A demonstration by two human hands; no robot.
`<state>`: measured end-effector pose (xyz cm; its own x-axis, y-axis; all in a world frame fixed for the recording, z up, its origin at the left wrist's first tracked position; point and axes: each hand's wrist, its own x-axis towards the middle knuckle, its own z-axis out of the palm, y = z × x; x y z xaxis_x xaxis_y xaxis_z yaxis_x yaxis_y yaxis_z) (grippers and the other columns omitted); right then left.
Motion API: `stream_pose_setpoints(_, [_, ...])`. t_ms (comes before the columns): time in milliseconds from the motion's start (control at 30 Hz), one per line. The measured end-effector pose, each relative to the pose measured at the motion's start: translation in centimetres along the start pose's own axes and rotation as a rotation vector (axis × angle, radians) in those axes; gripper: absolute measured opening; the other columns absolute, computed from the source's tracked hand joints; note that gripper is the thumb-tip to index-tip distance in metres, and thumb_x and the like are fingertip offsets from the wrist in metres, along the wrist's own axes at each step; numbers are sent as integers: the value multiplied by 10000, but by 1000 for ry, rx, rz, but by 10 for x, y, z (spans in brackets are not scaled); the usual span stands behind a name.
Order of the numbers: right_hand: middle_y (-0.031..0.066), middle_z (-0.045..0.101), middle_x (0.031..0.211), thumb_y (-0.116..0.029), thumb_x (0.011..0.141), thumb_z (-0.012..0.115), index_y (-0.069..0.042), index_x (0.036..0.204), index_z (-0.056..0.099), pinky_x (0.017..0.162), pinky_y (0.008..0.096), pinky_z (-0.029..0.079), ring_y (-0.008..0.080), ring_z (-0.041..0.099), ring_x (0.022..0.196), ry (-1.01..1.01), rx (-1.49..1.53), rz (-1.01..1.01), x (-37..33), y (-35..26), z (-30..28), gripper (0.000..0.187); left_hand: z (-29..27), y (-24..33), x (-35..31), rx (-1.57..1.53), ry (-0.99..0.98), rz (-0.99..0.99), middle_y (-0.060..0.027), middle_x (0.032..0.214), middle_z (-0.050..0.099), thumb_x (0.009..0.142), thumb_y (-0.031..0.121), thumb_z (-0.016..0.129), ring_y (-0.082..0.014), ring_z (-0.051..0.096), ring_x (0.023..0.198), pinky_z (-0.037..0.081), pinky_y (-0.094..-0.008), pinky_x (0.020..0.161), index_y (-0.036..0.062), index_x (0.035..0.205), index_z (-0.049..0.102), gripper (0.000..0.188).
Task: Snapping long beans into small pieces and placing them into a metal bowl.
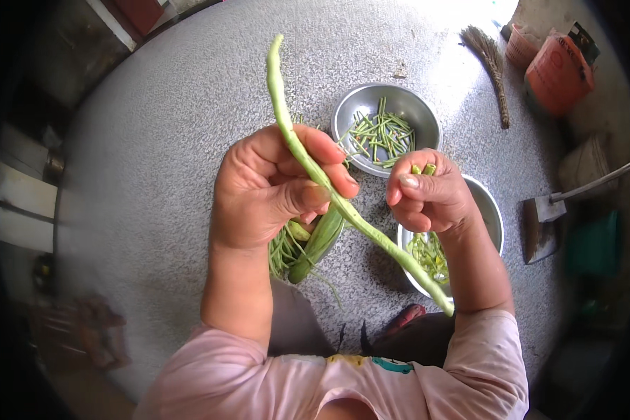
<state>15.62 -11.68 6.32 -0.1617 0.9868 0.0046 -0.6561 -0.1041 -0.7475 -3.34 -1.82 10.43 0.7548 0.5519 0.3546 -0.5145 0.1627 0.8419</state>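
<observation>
My left hand [269, 182] is closed on a long pale green bean [385, 241], pinching it near its middle between thumb and fingers. One end of the bean rises to the upper left; the other slants down towards my right forearm. My right hand [434, 192] is curled shut around short cut bean pieces [429, 169], whose ends poke out above the thumb. Beyond my hands, a metal bowl [339, 115] holds several cut bean pieces [381, 136]. Partly behind my right forearm, another metal bowl [495, 210] contains green scraps [427, 255].
Below my left hand lie a bunch of thin green beans [280, 255] and a ridged green gourd [318, 248], partly hidden. A straw broom [493, 66], an orange-red bag [558, 73] and a long-handled dustpan [541, 227] are at the right on the speckled floor [154, 168].
</observation>
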Motion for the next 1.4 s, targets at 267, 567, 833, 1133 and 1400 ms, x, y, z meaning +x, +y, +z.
stream_pose_setpoints(267, [139,600,657,-56,775,609,57,769,608,323,217,322,106,441,364,-103,-31,37,-1,1,7,113,-5,-3,-1,-57,-122,169,-177,769,629,719,56,665,-140,609,633,442,-156,467,-49,940,552,270])
stream_pose_setpoints(567, [127,624,719,-40,765,621,62,842,619,344,192,334,70,443,393,-204,-131,42,-1,3,9,128,-4,-4,1,-42,-123,190,-170,786,631,722,30,657,-142,604,633,436,-167,474,-51,925,554,242])
stream_pose_setpoints(833, [102,621,702,-111,794,615,51,825,622,339,186,293,60,406,383,-172,-49,47,-3,4,25,165,2,-6,2,115,-71,92,-137,831,641,737,65,652,-144,625,695,485,-179,535,-28,931,589,224])
stream_pose_setpoints(1133, [61,587,599,-109,767,641,33,769,622,329,184,267,50,394,369,-76,-120,38,-1,4,20,143,-20,13,2,-134,-82,367,-184,976,555,783,225,637,-147,532,661,431,-203,439,-40,1029,516,381])
stream_pose_setpoints(1400, [90,610,683,-90,708,684,-3,769,644,496,270,447,172,592,586,-295,-974,-570,5,3,34,113,-25,13,2,-256,302,190,-84,788,591,837,124,550,-99,520,591,419,-188,490,-4,912,582,152])
